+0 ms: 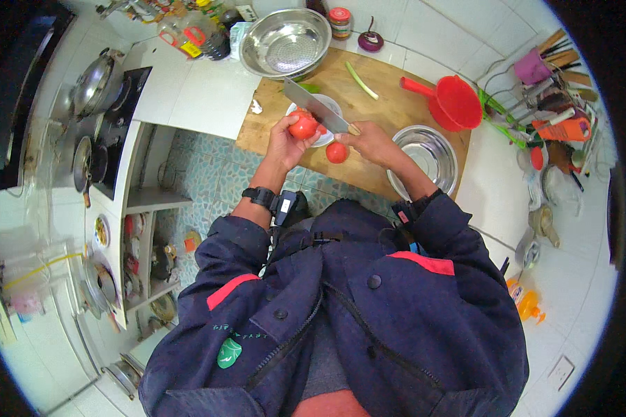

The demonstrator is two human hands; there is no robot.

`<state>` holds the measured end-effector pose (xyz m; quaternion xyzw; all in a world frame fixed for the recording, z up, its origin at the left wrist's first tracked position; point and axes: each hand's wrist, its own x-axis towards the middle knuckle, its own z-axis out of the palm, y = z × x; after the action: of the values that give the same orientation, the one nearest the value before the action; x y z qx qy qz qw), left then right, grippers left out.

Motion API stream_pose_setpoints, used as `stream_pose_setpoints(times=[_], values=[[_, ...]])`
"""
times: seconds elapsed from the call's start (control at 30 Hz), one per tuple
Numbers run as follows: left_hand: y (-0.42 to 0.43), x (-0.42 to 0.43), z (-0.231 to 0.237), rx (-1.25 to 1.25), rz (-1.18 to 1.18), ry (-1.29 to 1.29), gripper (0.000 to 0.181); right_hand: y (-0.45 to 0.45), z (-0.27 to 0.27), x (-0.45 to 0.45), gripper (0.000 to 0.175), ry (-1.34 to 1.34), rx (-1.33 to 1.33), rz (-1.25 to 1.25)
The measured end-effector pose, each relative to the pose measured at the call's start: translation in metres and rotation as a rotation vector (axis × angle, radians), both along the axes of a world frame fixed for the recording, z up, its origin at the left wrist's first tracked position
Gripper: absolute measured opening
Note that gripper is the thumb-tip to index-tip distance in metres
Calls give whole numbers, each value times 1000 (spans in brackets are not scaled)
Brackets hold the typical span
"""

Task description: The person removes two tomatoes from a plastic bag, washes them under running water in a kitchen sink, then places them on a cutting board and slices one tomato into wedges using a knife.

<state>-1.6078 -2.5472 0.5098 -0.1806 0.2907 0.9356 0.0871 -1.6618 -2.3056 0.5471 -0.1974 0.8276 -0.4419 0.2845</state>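
A red tomato [303, 126], its far side cut, is held in my left hand [286, 142] above a white bowl [327, 104]. My right hand [368, 142] grips the wooden handle of a broad kitchen cleaver [313, 104], whose blade slants up and left over the bowl, close beside the tomato. Red tomato pieces show in the bowl near the blade; hands and blade hide much of the rest. Another tomato [337, 152] sits on the wooden cutting board [391, 88], just below my right hand.
A steel bowl [438, 151] and a red plastic ladle [455, 103] lie at the right of the board. Behind stand a steel colander [287, 44], a jar [339, 23] and a purple onion [370, 41]. A green onion stalk [361, 81] lies on the board. The stove [125, 114] is left.
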Motion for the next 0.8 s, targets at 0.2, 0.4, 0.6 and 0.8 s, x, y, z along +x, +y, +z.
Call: stream_pose_setpoints(times=[0.2, 0.4, 0.6, 0.8], values=[[7, 8, 1, 7, 68, -12, 52, 3, 11, 9, 43, 55, -4, 4], [6, 14, -5, 72, 87, 19, 54, 8, 32, 23, 39, 60, -16, 18], [7, 10, -6, 78, 108, 11, 51, 5, 36, 40, 43, 230, -25, -11], [11, 9, -5, -9, 162, 11, 48, 6, 38, 45, 46, 274, 61, -11]])
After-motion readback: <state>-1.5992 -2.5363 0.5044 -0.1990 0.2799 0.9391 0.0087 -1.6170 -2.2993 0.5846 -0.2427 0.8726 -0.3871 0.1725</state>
